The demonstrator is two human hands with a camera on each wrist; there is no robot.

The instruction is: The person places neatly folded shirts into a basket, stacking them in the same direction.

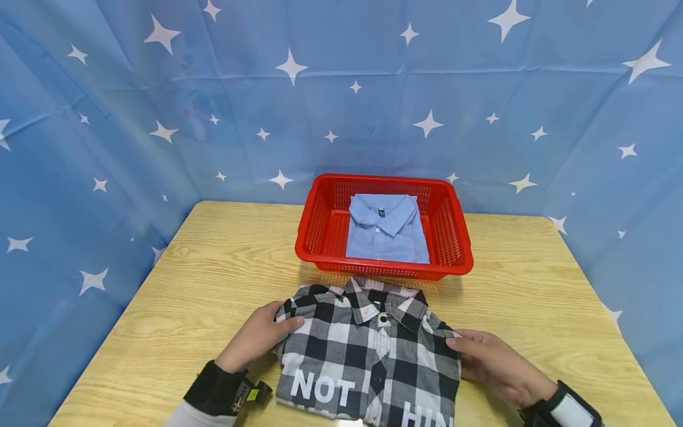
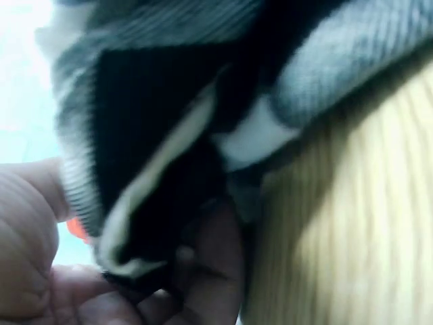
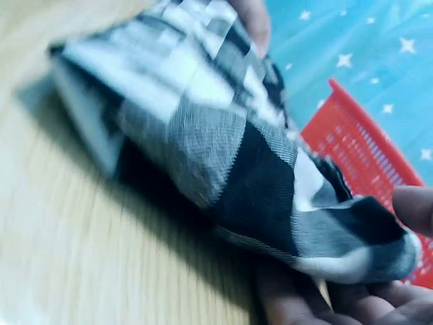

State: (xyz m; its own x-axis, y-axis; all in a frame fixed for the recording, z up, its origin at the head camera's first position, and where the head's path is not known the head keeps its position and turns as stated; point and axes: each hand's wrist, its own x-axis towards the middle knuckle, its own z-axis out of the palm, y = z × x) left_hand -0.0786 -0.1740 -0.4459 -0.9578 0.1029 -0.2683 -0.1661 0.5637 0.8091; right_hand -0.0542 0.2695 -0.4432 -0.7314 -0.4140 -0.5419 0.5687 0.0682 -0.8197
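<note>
A black, white and grey checked shirt (image 1: 368, 350) with white lettering lies folded at the front of the table, collar toward the back. Its left edge is pinched by my left hand (image 1: 258, 335), thumb on top and fingers beneath the cloth. On the opposite edge, my right hand (image 1: 496, 365) grips the shirt the same way. In the right wrist view the checked shirt (image 3: 237, 162) appears lifted off the wood along its near edge, with fingers (image 3: 352, 301) under it. The left wrist view shows cloth bunched between the fingers (image 2: 216, 264), blurred.
Just behind the shirt stands a red plastic basket (image 1: 306, 237) with a folded light blue shirt (image 1: 386, 234) inside. The wooden table (image 1: 213, 267) reaches back to a blue curtain (image 1: 363, 101) with white stars.
</note>
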